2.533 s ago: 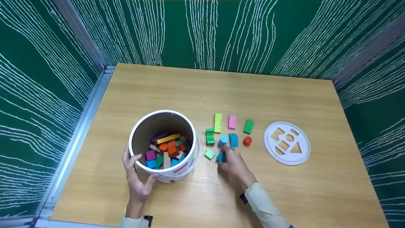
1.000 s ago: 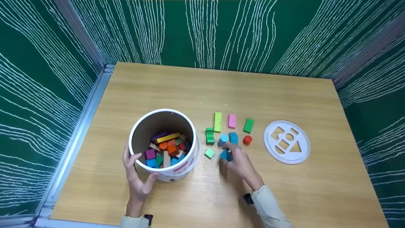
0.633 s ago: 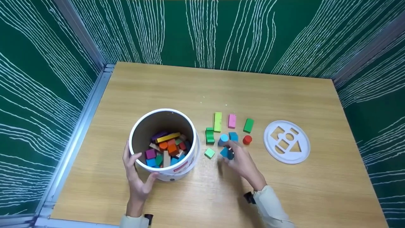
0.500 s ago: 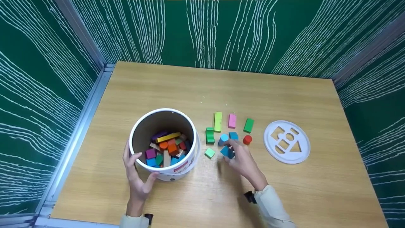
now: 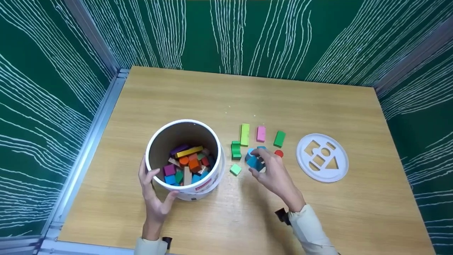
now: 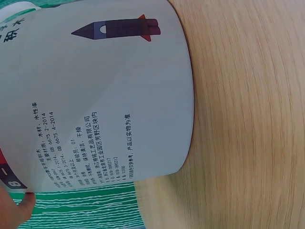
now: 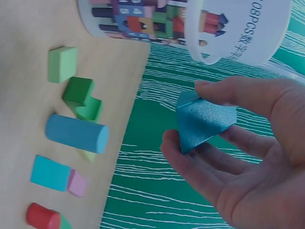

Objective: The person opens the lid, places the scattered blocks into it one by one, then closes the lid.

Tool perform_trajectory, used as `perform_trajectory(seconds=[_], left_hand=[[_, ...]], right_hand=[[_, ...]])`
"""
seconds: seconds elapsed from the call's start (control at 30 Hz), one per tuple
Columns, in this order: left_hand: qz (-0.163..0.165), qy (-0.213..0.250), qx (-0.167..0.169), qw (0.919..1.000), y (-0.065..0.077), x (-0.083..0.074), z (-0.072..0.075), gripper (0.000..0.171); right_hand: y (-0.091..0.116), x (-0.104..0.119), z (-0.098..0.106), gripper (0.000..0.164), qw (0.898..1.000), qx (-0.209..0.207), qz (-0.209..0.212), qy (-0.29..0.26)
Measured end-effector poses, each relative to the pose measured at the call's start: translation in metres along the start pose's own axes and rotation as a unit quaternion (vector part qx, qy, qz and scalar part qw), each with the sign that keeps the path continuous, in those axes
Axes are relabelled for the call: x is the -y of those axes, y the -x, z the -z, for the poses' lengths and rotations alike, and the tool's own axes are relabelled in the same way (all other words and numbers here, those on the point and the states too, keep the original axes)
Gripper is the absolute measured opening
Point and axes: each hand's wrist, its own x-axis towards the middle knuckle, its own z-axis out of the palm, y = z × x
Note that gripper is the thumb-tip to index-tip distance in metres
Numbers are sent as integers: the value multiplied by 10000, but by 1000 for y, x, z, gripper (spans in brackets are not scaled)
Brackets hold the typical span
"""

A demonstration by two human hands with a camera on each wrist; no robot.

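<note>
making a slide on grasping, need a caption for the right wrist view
A right hand pinches a blue block between thumb and fingers, a white bucket and more coloured blocks beyond.

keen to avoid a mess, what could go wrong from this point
The right hand only pinches the angular blue block, so it might slip and drop. The upright blue cylinder stands close by and could get knocked over. The left hand grips the open bucket, so a hard tug might tip it and spill its blocks.
</note>
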Motion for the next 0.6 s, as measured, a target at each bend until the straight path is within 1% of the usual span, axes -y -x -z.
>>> perform_trajectory(seconds=[0.3,0.4,0.6], left_hand=[[75,-104,19,9999,1,-2,0,63],[57,-116,23,9999,1,-1,0,63],[-82,-24,-6,10000,1,0,-2,63]], right_hand=[[0,13,8,44,9999,-66,126,66],[0,16,10,42,9996,-145,250,76],[-2,23,13,38,9970,-395,643,165]])
